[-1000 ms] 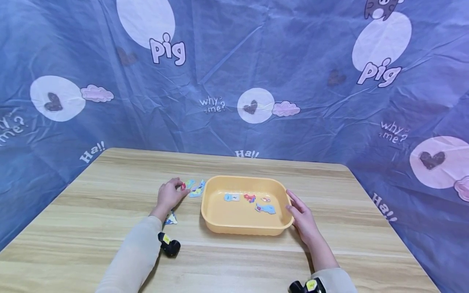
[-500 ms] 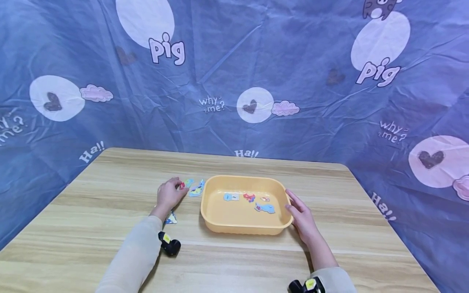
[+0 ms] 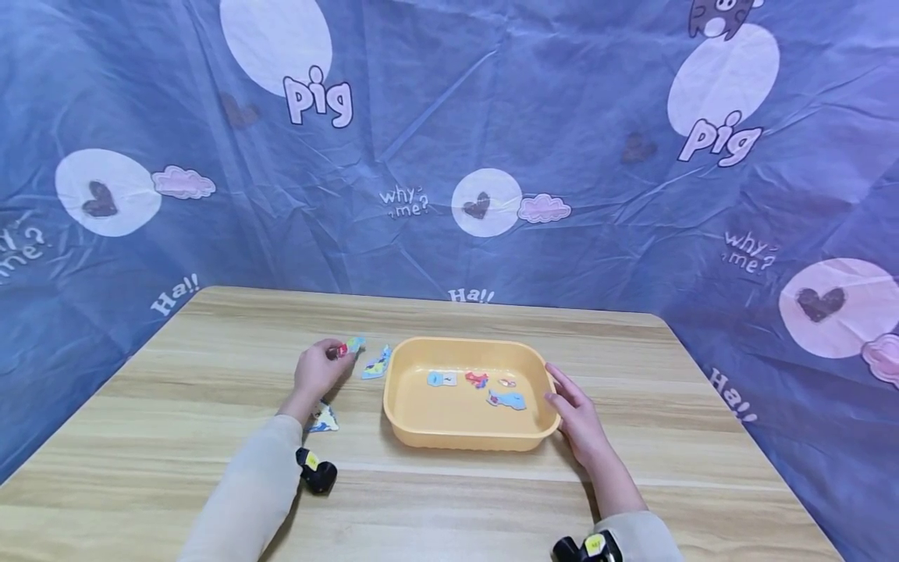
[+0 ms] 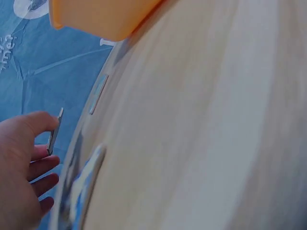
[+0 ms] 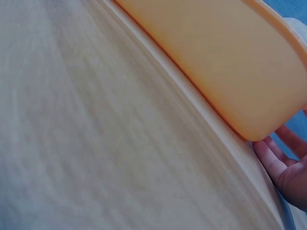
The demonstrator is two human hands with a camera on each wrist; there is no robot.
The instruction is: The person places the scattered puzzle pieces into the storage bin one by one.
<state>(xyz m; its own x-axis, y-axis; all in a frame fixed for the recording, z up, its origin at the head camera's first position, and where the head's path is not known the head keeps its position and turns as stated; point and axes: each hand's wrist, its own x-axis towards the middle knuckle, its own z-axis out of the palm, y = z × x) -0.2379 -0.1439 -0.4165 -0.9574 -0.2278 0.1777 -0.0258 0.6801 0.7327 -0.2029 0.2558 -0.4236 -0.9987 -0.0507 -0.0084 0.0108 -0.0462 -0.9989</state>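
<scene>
Between its thumb and fingers, my left hand (image 3: 318,373) pinches a flat puzzle piece (image 3: 355,345) coloured red, green and light blue. The left wrist view shows that piece edge-on, a thin card (image 4: 54,134) lifted off the table. A blue and yellow puzzle piece (image 3: 376,364) lies just left of the yellow plastic basin (image 3: 460,437). Another blue and cream piece (image 3: 325,420) lies by my left wrist, partly hidden. My right hand (image 3: 586,425) holds the basin's right end, thumb at the rim and fingers along the outer wall.
Several puzzle pieces lie on the basin floor: a blue and white one (image 3: 442,379), a red one (image 3: 476,380), a small one (image 3: 507,383) and a light blue one (image 3: 509,400). Behind the wooden table (image 3: 449,511) hangs a printed blue cloth (image 3: 421,101).
My left hand has moved slightly left, taking the red, green and light blue piece off the table. More of the piece by the left wrist shows. The right hand stays at the basin.
</scene>
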